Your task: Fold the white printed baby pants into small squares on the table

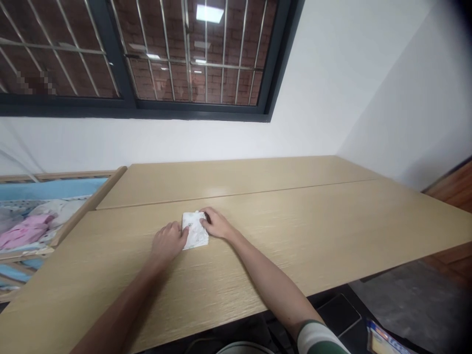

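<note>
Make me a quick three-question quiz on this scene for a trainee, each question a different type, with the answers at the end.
1. Multiple choice: Where does the pink cloth lie?
A. On the wooden table
B. In the wooden-framed crib at the left
C. On the windowsill

2. True or false: Only the right hand touches the white square item.

3. Fill in the blank: Metal ____ run across the window.

Key: 1. B. 2. False; the thumb of the left hand rests on it too. 3. bars.
</note>
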`<state>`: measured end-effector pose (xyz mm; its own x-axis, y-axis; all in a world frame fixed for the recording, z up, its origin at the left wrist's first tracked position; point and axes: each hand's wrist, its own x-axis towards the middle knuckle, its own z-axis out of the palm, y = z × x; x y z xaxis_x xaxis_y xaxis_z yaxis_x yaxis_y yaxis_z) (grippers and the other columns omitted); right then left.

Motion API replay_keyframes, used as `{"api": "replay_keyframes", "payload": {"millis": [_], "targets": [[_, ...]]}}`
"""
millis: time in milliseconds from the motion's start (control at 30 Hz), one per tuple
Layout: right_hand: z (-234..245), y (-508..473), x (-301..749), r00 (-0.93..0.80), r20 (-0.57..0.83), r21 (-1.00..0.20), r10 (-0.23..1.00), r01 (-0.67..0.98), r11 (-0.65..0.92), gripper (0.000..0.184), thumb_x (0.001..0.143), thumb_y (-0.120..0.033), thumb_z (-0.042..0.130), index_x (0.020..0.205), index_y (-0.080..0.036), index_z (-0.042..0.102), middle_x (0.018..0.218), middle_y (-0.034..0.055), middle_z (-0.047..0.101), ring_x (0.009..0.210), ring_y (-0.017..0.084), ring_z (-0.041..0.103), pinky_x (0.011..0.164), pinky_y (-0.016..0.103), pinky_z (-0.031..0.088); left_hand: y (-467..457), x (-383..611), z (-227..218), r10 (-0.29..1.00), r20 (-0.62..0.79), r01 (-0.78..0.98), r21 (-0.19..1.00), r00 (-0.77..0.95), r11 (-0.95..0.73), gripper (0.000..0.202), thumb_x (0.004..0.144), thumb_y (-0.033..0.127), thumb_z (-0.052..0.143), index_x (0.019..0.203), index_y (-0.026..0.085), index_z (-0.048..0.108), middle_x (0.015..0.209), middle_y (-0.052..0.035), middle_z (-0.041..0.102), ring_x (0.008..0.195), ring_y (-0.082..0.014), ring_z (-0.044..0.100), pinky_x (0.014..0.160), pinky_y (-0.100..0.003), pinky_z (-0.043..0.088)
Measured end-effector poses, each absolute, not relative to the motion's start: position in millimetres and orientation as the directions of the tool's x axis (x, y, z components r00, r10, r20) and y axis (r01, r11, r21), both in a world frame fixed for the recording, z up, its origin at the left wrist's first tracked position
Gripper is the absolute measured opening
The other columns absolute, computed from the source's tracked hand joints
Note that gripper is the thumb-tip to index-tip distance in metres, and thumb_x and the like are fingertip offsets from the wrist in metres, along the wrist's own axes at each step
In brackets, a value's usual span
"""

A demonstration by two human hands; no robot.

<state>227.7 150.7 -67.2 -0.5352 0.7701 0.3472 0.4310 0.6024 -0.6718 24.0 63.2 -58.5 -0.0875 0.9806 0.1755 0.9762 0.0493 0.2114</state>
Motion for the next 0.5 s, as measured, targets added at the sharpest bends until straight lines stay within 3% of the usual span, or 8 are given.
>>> {"api": "replay_keyframes", "payload": {"millis": [500], "targets": [[-66.6, 150.1, 227.7, -0.551, 0.342, -0.659, 0.761, 0.437, 0.613, 0.032, 0.093, -0.019, 0.057, 0.125, -0.018, 0.059, 0.117, 0.0100, 0.067, 0.104, 0.022, 0.062, 0.093, 0.036, 0.048, 66.2, 22.6, -63.9, 0.989, 0.141, 0.960, 0.280, -0.042, 0.001, 0.034, 0.101, 0.047, 0.042, 0.089, 0.020, 0.059, 0.091, -0.0101, 0.072, 0.088, -0.0275, 0.068, 0.072, -0.034, 0.042]]}}
